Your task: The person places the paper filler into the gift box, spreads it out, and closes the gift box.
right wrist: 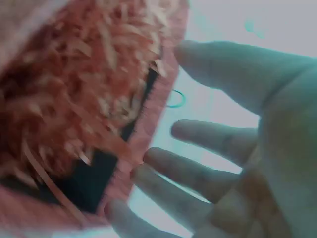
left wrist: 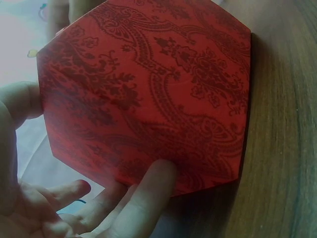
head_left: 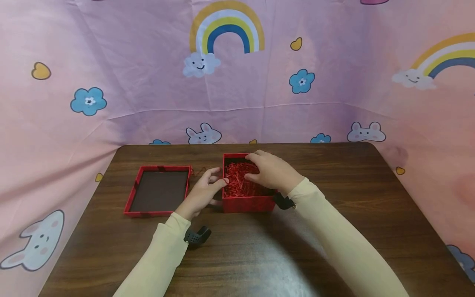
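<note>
A red box (head_left: pixel 248 204) with a dark patterned surface stands on the table, filled with red shredded paper (head_left: pixel 237 179). My left hand (head_left: pixel 203 193) is at its left side, thumb at the upper rim and the other fingers loosely spread. In the left wrist view, one fingertip (left wrist: pixel 163 171) lies against the box's patterned wall (left wrist: pixel 148 89). Over the box's right part reaches my right hand (head_left: pixel 272 170), its fingers spread around the rim. The right wrist view, blurred, shows those fingers (right wrist: pixel 188 171) beside the shredded paper (right wrist: pixel 74 94), with nothing gripped.
Left of the box lies a red lid (head_left: pixel 132 198) with its dark inside facing up. A thin cord (head_left: pixel 198 171) is near the lid's right edge. The brown wooden table (head_left: pixel 237 255) is enclosed by printed cloth (head_left: pixel 163 82) at the back and sides.
</note>
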The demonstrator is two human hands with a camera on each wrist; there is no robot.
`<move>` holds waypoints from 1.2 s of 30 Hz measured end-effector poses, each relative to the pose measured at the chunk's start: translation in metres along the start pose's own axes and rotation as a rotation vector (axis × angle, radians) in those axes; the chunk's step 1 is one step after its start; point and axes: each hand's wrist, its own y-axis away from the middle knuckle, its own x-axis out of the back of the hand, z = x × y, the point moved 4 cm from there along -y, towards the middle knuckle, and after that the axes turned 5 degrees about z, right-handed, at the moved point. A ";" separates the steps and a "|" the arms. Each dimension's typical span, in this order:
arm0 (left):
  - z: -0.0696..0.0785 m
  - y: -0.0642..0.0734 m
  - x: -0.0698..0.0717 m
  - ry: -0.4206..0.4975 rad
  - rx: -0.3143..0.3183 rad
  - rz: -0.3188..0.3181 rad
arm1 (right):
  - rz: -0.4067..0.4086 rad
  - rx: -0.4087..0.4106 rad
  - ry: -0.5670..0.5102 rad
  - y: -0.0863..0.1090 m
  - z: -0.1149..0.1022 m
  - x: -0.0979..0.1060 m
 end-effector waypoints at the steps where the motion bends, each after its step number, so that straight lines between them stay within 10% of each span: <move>1: 0.000 0.000 0.000 0.000 0.001 0.002 | -0.022 -0.002 -0.003 -0.002 0.000 -0.003; 9: 0.002 0.001 0.000 0.004 -0.019 -0.016 | -0.209 0.238 -0.074 -0.014 -0.012 -0.038; 14: 0.001 0.001 0.000 0.006 -0.029 -0.014 | -0.272 0.231 -0.102 -0.018 -0.011 -0.053; 20: 0.001 0.000 0.000 0.018 -0.021 -0.017 | -0.223 0.272 -0.061 -0.014 -0.011 -0.041; 28: -0.001 -0.002 0.003 0.018 -0.022 -0.037 | 0.059 0.269 -0.036 -0.002 -0.027 0.001; 36: -0.003 -0.002 0.003 0.045 -0.014 -0.042 | -0.101 0.269 -0.110 -0.005 -0.031 -0.032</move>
